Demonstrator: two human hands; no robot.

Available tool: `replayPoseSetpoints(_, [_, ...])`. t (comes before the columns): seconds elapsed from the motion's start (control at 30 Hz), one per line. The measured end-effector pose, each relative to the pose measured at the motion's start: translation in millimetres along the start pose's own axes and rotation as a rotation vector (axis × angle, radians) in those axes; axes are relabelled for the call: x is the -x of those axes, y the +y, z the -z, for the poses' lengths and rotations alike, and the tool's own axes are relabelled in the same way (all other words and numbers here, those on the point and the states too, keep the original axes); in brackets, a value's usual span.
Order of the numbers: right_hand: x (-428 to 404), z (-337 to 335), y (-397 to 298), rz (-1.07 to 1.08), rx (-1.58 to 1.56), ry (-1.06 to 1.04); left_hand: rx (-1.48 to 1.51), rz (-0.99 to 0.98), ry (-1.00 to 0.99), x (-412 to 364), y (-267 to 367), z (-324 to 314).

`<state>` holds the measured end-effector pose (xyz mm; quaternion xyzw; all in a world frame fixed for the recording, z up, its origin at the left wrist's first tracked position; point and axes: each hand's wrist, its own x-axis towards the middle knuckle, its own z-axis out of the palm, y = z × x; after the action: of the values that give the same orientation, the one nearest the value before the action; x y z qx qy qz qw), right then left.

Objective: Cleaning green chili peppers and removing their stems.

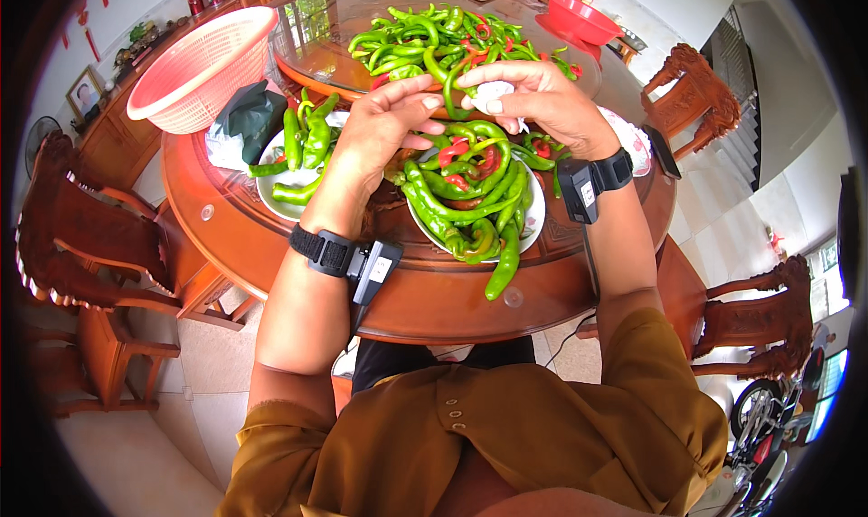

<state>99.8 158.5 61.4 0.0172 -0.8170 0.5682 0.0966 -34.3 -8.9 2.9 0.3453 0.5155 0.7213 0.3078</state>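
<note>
My right hand [542, 103] pinches a crumpled white tissue or cloth [493, 97] between thumb and fingers. A curved green chili pepper [450, 91] stands between my two hands, its upper end close to my right fingertips. Whether they touch it is unclear. My left hand [386, 117] is beside that pepper, fingers apart and holding nothing that I can see. Below my hands, a white plate [539, 212] is heaped with green and red chili peppers [475, 178]. Under my left forearm, another white plate [279, 204] carries several green peppers [317, 137]. Each wrist wears a strapped black device.
A large pile of peppers [434, 39] lies on the round glass turntable [319, 56] of the wooden table [230, 246]. At left are a pink plastic basket [203, 69] and a dark plastic bag [252, 117]. A red basin [583, 19] is back right; carved chairs [695, 90] surround the table.
</note>
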Motion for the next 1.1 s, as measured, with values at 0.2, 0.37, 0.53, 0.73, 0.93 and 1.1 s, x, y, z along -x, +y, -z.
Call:
replayPoseSetpoints(0.2, [0, -14, 1, 0.050, -0.072, -0.074, 0.166, -0.007, -0.101, -5, -4, 5])
replayPoseSetpoints(0.37, [-1, -4, 0, 0.088, 0.023, 0.053, 0.124, -0.007, -0.073, -9, -9, 12])
replayPoseSetpoints(0.53, [-3, -2, 3, 0.099, 0.080, 0.091, 0.232, 0.030, -0.040, -8, -8, 7])
replayPoseSetpoints(0.73, [-6, 8, 12, 0.132, 0.162, 0.194, -0.036, -0.130, 0.198, -8, -10, 0])
replayPoseSetpoints(0.93, [-5, 0, 5, 0.258, 0.132, 0.279, -0.142, -0.299, 0.227, -9, -15, 0])
replayPoseSetpoints(1.1, [-3, -10, -4, 0.389, 0.197, 0.309, -0.037, -0.250, 0.280, -7, -8, -3])
